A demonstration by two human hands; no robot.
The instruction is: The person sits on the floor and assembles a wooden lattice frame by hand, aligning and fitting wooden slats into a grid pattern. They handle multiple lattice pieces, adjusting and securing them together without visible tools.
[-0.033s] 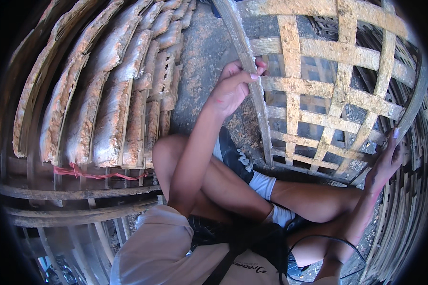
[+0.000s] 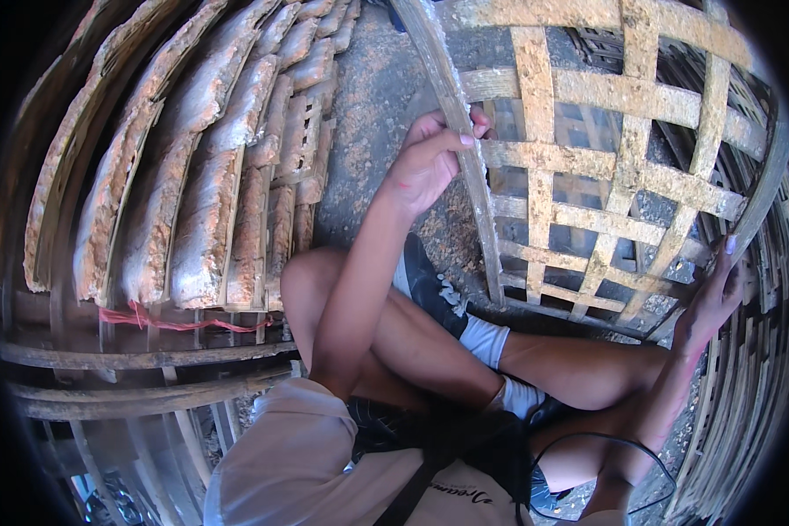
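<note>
On lattice panel (image 2: 627, 167), left hand (image 2: 430, 167) curled around rim (image 2: 480, 202).

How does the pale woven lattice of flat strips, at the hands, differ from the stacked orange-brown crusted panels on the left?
The pale woven lattice shows open gaps; the orange-brown crusted panels sit in close layers. The left hand and right hand touch the lattice's grey wooden frame; neither touches the panels. Both look rough and stained.
</note>
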